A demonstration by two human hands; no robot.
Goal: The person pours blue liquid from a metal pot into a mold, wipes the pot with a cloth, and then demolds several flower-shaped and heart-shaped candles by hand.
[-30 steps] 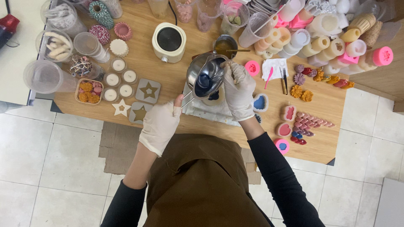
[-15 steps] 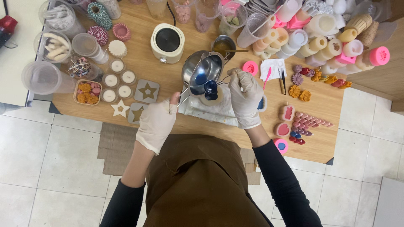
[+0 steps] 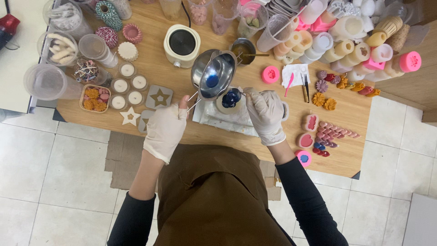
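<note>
So the big wooden counter [image 3: 218, 141] is carrying a whole candle-making spread, with a crumpled white cloth [image 3: 227, 119] laid out in the middle as the work spot.

The left hand [image 3: 165, 129], in a pale glove, is gripping the thin wire handle of a shiny round steel melting pot [image 3: 213, 74]; that grip is clamped shut on the handle and is holding the pot tipped up over the cloth, with only a small puddle of blue wax showing at the bottom. Just below the pot's lip, a small white mould filled with dark blue wax [image 3: 231, 98] is sitting on the cloth.

The right hand [image 3: 266, 111], gloved too, is resting beside that mould, its fingers pinched together on what looks like a thin stick or wick poking toward the blue (too small to tell which).

To me this looks like the tail end of pouring. The next move is probably calling for a steady wrist, levelling the pot without dripping on the cloth and keeping that stick centred.
</note>
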